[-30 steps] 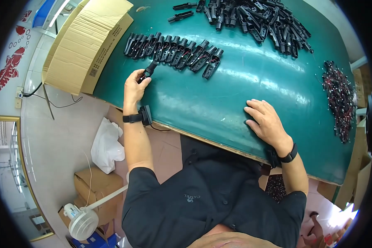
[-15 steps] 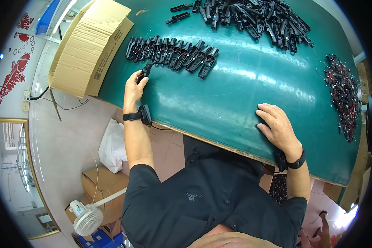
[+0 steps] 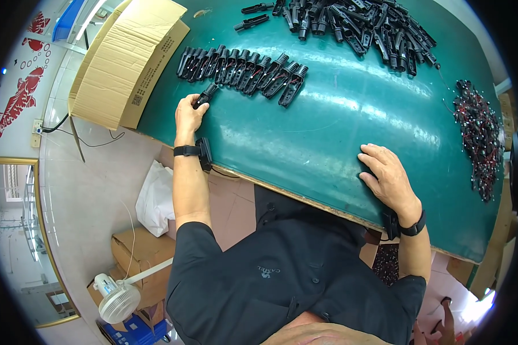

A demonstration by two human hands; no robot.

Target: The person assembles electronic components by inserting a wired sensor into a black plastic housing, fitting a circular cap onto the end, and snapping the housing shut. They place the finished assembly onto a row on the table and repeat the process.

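Note:
My left hand [image 3: 189,117] grips a black plastic housing with a ribbed end [image 3: 205,96] between thumb and fingers, low over the table's left side. The housing points away from me and tilts to the right. Just beyond it runs a row of similar black housings [image 3: 244,72], side by side, with thin red wires showing in several. My right hand [image 3: 388,175] lies palm down on the green tabletop [image 3: 311,155] near the front edge, fingers stretched out and nothing in it.
A large heap of black housings [image 3: 374,29] covers the far side. At the right lies a pile of small wired parts [image 3: 479,135]. An open cardboard box [image 3: 126,63] stands at the table's left edge. Below it are a white bag [image 3: 156,198] and a white fan [image 3: 119,302].
The housing in my left hand has tipped further to the right, and that hand has turned slightly. My right hand stays in place on the table. The view has shifted a little.

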